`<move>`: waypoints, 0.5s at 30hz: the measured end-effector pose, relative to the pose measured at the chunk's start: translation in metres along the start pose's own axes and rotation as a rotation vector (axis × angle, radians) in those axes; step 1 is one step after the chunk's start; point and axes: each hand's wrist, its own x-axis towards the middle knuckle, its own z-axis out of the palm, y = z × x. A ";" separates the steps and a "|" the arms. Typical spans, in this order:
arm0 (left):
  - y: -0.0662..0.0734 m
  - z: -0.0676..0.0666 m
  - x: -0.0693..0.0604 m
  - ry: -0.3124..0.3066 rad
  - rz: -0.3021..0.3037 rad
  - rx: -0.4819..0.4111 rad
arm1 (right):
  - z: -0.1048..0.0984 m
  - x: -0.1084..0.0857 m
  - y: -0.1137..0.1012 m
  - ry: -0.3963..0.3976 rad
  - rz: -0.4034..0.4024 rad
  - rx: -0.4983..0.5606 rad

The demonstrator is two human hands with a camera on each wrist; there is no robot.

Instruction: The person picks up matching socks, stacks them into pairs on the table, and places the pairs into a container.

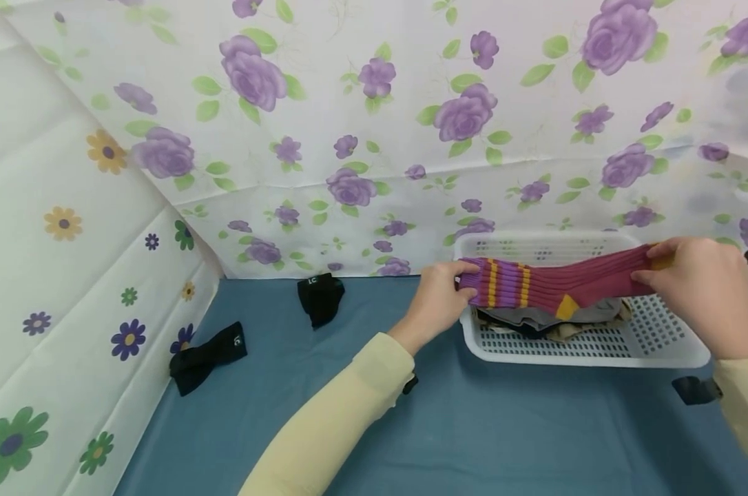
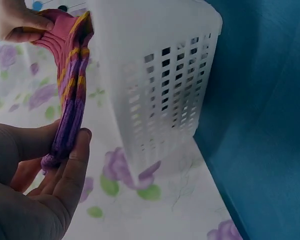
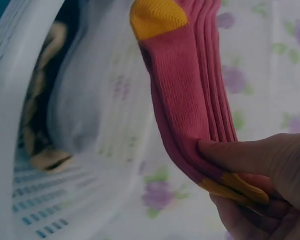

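Observation:
A pair of maroon socks [image 1: 544, 284] with purple and yellow stripes and yellow heels is stretched lengthwise above a white plastic basket [image 1: 572, 357]. My left hand [image 1: 437, 297] pinches the striped cuff end between thumb and fingers. At the other end my right hand [image 1: 709, 286] grips the yellow toes. In the right wrist view two sock layers [image 3: 180, 95] lie together, the thumb on top. Below the socks, grey cloth [image 1: 538, 315] and black and tan patterned cloth [image 1: 569, 331] lie in the basket, partly covered.
Two black bundles with small white lettering lie on the blue table cover [image 1: 275, 427]: one [image 1: 320, 297] near the back edge, another [image 1: 208, 357] at the left. Flower-printed sheets [image 1: 349, 138] rise behind and at the left.

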 end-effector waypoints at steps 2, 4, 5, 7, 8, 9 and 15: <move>0.003 0.007 0.007 -0.024 -0.027 0.023 | 0.005 0.007 0.008 -0.039 -0.017 -0.028; 0.007 0.013 0.014 -0.061 -0.056 0.058 | 0.010 0.013 0.015 -0.084 -0.023 -0.054; 0.008 0.016 0.017 -0.081 -0.068 0.078 | 0.013 0.016 0.018 -0.108 -0.028 -0.060; 0.011 0.021 0.023 -0.115 -0.090 0.120 | 0.018 0.021 0.023 -0.150 -0.050 -0.075; 0.013 0.023 0.026 -0.127 -0.097 0.143 | 0.021 0.023 0.025 -0.174 -0.062 -0.082; 0.013 0.025 0.029 -0.138 -0.105 0.166 | 0.024 0.026 0.026 -0.202 -0.078 -0.093; 0.014 0.036 0.040 -0.166 -0.062 0.348 | 0.042 0.036 0.028 -0.402 -0.095 -0.161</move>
